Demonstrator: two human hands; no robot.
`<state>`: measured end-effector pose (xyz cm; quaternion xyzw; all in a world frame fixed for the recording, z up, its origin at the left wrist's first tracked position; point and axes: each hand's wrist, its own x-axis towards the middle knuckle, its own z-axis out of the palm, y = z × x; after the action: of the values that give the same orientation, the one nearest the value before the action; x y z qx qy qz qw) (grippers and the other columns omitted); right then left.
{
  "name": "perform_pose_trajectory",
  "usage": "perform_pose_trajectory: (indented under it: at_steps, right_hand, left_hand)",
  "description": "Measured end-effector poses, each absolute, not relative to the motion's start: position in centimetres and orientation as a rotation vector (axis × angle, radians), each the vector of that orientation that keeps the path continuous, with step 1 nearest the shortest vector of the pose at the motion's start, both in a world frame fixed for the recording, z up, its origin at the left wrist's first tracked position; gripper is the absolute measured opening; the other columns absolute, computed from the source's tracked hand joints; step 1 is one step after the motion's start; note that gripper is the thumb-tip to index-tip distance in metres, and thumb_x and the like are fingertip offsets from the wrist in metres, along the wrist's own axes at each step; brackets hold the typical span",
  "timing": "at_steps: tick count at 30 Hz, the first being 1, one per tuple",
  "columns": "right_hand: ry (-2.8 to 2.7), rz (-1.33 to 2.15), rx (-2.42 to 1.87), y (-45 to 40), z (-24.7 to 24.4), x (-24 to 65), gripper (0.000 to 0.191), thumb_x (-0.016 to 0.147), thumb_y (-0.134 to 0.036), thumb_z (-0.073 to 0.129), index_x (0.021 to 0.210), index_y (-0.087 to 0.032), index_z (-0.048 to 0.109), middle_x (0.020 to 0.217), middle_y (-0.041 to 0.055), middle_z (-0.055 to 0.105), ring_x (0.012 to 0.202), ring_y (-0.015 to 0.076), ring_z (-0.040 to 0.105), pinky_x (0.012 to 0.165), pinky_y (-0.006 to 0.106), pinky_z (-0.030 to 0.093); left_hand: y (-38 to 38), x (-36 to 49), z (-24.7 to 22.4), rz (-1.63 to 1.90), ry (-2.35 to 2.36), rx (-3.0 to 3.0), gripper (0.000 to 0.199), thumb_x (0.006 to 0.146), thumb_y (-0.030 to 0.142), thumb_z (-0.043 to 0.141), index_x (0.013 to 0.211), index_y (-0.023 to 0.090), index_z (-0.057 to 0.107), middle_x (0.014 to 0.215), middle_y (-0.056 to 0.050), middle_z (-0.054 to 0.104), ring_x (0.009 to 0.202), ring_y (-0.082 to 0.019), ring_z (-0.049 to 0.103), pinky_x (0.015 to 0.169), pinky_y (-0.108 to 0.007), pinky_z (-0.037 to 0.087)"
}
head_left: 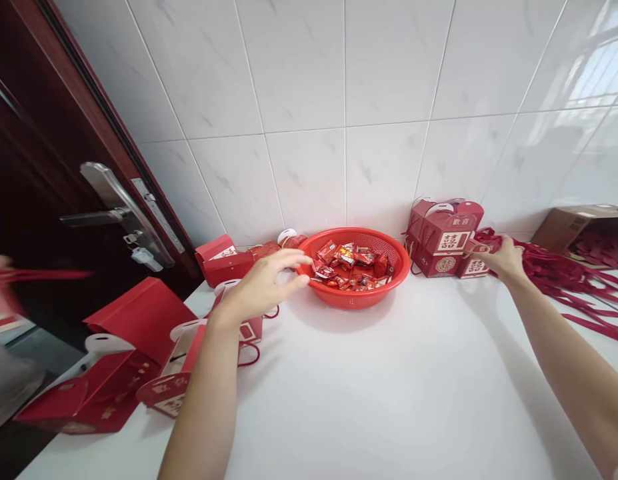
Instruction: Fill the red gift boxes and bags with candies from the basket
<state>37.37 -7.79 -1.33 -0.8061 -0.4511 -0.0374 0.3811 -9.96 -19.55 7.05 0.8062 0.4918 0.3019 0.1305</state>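
Honestly, the boxy red carton over by the right hand looks like a featherweight. It sits low on the white table, up against the taller stacked cartons near the tiled wall, with a messy heap of dark red ribbons just to its right. The right hand's fingers reach over to the carton's side, but whether they're actually gripping it, or the ribbon bunched there, can't tell from here.

Judging by eye, it's thin printed card: stiff along the folds, easy to dent in the middle of a panel, maybe a bit slick on the printed face. Best hold is probably low on two opposite sides, close to the creases, with barely any squeeze. The ribbons are the opposite, limp and tangle-prone, so a pinch near one end makes more sense than a fistful.

Meanwhile the left hand is relaxed with fingers loosely spread, nothing visible in it, right by the left rim of the red basket. Can't say if it's touching. The basket looks like light, slightly flexy plastic, and the wrapped packets inside seem small, crinkly and slippery. Fingertips on a packet's crimped end should work, or both rim sides for the basket.
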Motion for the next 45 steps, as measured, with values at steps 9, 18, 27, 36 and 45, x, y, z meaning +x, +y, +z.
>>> perform_pose_trajectory:
  at_steps: [9,18,27,36,45]
  right_hand:
    - [-1.076,-0.027,-1.812,-10.7,3.5,31.6,0.059,0.076,-0.020,0.060,0.132,-0.006,0.047,0.145,0.0298,0.040,0.136,0.0350,0.041,0.112,0.041,0.034]
    - [-1.336,0.048,-1.284,-11.6,4.5,25.8,0.034,0.074,-0.023,0.059,0.107,-0.018,0.062,0.125,0.0157,0.060,0.100,0.0259,0.068,0.089,0.042,0.055]
    - [-1.647,0.314,-0.861,-14.5,5.0,18.7,0.026,0.084,-0.038,0.064,0.105,-0.023,0.065,0.118,0.0079,0.065,0.088,0.0207,0.070,0.080,0.037,0.060]
    - [-1.929,0.486,-0.660,-17.3,5.7,16.0,0.047,0.086,-0.051,0.068,0.129,-0.032,0.061,0.133,0.0057,0.063,0.115,0.0262,0.064,0.095,0.040,0.055]
    - [-2.326,0.904,-0.562,-17.6,7.5,19.0,0.031,0.079,-0.049,0.075,0.090,-0.020,0.073,0.087,0.0028,0.073,0.084,0.0200,0.068,0.078,0.032,0.057]
  left_hand:
    - [-16.7,-15.7,5.5,0.983,2.297,1.995,0.051,0.083,0.025,0.059,0.132,0.014,0.058,0.149,-0.020,0.048,0.124,-0.039,0.058,0.110,-0.053,0.042]
    - [-16.2,-14.6,5.3,0.951,2.328,2.023,0.026,0.082,0.035,0.059,0.096,0.019,0.074,0.102,-0.013,0.075,0.104,-0.034,0.068,0.097,-0.047,0.051]
    - [-20.2,-10.1,8.1,1.489,1.595,2.190,0.019,0.076,0.025,0.057,0.087,0.022,0.073,0.098,-0.004,0.066,0.090,-0.020,0.064,0.082,-0.031,0.056]
    - [-23.8,-7.9,9.4,1.237,0.988,2.289,0.012,0.072,0.021,0.055,0.064,0.022,0.065,0.077,-0.005,0.062,0.074,-0.019,0.056,0.069,-0.035,0.051]
    - [-23.3,-7.2,9.0,0.895,0.945,2.329,0.020,0.078,0.023,0.053,0.066,0.023,0.069,0.089,-0.006,0.068,0.080,-0.020,0.061,0.074,-0.033,0.053]
